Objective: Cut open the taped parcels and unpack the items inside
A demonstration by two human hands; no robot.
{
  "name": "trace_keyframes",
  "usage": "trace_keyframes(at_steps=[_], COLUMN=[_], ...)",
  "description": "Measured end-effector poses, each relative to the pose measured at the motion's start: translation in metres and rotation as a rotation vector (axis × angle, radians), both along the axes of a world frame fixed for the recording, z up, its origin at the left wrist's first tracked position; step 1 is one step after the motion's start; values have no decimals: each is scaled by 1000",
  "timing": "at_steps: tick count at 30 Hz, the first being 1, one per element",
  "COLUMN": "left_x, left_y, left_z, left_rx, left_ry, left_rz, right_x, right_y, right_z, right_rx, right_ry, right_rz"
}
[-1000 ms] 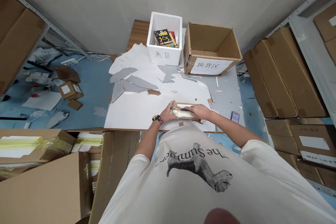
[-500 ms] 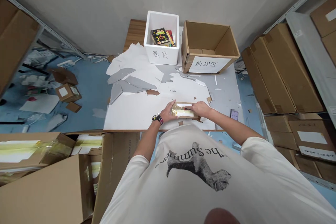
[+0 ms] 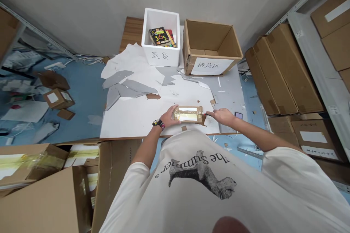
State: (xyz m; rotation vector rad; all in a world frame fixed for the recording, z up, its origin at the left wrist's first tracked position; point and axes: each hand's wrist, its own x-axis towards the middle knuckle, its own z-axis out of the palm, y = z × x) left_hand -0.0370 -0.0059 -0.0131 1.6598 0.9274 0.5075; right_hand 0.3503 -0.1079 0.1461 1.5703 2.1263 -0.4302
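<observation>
A small taped cardboard box with a white label lies on the white paper near the table's front edge. My left hand, with a watch on its wrist, grips the box's left end, thumb on the near side and fingers on the far side. At the other end, my right hand is closed around a slim dark-and-red box cutter. Its tip points left at the box's right end; whether it touches the cardboard I cannot tell. A torn brown piece of cardboard lies beside that end.
Behind stand a white foam box holding books and an open cardboard carton. Torn grey sheets lie left of centre; a phone is at right. Cartons fill the right shelf, and more boxes stand lower left.
My right hand has moved right, off the top of the box to beyond its right end, with the box cutter now showing. My left hand keeps hold of the box. The view has shifted slightly.
</observation>
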Motion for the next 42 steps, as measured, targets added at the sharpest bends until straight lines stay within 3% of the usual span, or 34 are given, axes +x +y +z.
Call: trace_keyframes(at_steps=[6, 11, 20, 26, 33, 38, 42], left_x=[-1, 0, -5, -2, 1, 2, 25], left_y=[-1, 2, 7, 1, -2, -2, -10], left_z=[3, -1, 0, 17, 31, 44, 63], left_rx=[16, 27, 169, 321, 303, 240, 363], left_ry=[66, 56, 230, 395, 530, 621, 770], left_rz=[-30, -40, -147, -158, -167, -168, -164], right_x=[20, 38, 38, 29, 35, 57, 59], right_y=[-9, -23, -46, -59, -61, -79, -85], right_z=[-4, -21, -43, -47, -46, -54, -69], right_rx=[5, -10, -34, -45, -12, 102, 123], right_ry=[50, 10, 5, 50, 187, 327, 440], right_rz=[-39, -96, -163, -253, -296, -510, -629])
